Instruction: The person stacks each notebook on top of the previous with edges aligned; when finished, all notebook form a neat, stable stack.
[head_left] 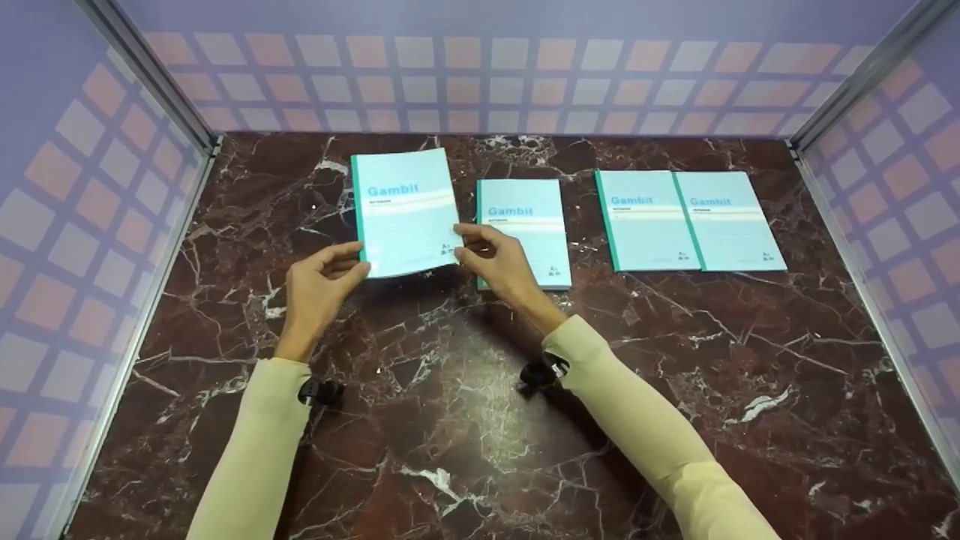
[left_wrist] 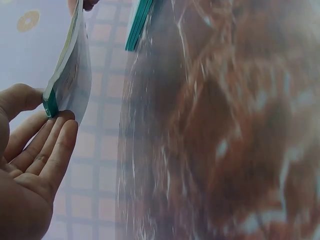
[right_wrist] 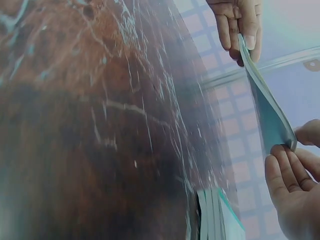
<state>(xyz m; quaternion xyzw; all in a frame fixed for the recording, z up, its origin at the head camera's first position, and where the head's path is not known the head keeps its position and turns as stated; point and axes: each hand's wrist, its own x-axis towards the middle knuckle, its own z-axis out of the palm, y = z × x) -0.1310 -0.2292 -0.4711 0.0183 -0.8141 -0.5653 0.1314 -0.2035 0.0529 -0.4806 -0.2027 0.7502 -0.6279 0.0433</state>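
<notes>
A light-blue Gambit notebook (head_left: 409, 217) with a green spine is held up off the marble table, cover facing up. My left hand (head_left: 319, 289) pinches its lower left corner at the spine, thumb on top and fingers beneath. On the opposite edge, near the lower right corner, my right hand (head_left: 506, 266) pinches it between thumb and fingers. The right wrist view shows the raised notebook (right_wrist: 267, 100) sagging slightly between both hands. Just right of it lies a stack of matching notebooks (head_left: 536, 247), partly covered by my right hand.
Further right, two more Gambit notebooks, a left one (head_left: 645, 232) and a right one (head_left: 735, 232), lie side by side with edges meeting. Tiled-pattern panels (head_left: 495, 82) enclose the dark red marble table (head_left: 450, 420) at the back and both sides.
</notes>
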